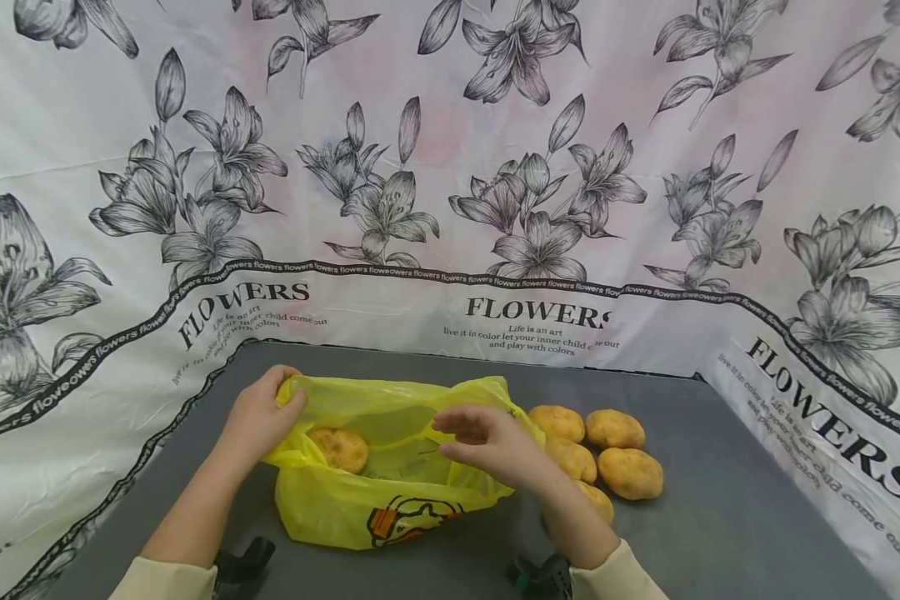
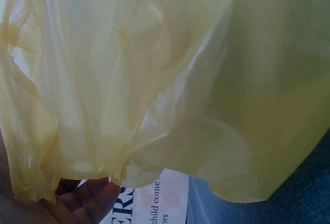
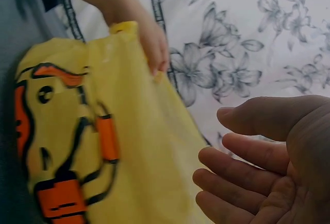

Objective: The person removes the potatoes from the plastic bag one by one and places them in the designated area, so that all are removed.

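Note:
A yellow plastic bag (image 1: 345, 508) with a printed cartoon figure lies open-mouthed on the grey table. One potato (image 1: 339, 450) sits inside it, toward the left. My left hand (image 1: 258, 417) grips the bag's left rim between thumb and fingers; in the left wrist view the thin plastic (image 2: 103, 105) hangs close in front of the camera. Over the right part of the bag's mouth is my right hand (image 1: 491, 442), its fingers extended and holding nothing. In the right wrist view its spread fingers (image 3: 237, 175) overlap the bag's edge.
Several potatoes (image 1: 630, 473) are grouped on the table right of the bag, partly behind my right forearm. The grey table (image 1: 720, 517) meets a white flower-printed cloth (image 1: 390, 317) at the back and sides. Dark wrist straps (image 1: 243, 562) show near the sleeves.

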`<state>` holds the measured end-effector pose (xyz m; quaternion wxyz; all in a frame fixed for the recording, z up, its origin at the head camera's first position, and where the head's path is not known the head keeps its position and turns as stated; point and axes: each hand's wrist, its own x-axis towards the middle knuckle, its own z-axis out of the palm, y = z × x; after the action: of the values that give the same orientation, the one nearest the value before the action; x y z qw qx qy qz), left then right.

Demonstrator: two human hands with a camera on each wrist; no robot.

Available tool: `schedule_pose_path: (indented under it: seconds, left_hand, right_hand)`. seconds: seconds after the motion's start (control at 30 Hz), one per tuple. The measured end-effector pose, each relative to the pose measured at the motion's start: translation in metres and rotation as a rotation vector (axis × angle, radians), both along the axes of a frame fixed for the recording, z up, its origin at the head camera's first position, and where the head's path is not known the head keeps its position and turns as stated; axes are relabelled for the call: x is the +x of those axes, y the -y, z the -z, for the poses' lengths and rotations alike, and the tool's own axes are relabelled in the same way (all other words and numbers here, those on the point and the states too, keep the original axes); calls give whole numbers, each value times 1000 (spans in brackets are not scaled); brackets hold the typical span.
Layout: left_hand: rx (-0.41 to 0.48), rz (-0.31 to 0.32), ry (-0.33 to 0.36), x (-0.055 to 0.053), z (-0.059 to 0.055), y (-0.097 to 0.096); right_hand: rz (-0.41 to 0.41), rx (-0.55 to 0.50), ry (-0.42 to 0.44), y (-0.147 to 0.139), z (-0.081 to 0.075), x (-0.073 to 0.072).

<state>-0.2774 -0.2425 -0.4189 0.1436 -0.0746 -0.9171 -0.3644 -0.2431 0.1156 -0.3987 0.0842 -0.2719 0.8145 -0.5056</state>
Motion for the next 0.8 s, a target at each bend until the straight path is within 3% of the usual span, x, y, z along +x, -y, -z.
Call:
schedule_pose_path:
  seconds: [0.2, 0.57, 0.8]
  left_hand:
    - [2, -1, -2, 1, 2, 2]
    - [10, 0, -25, -1, -5, 2]
    - [1, 26, 11, 1, -5, 3]
  right_hand:
    - [-3, -3, 26, 10, 10, -2]
    - [-23, 18, 22, 27, 13, -8]
    - [-22, 5, 46, 39, 18, -10]
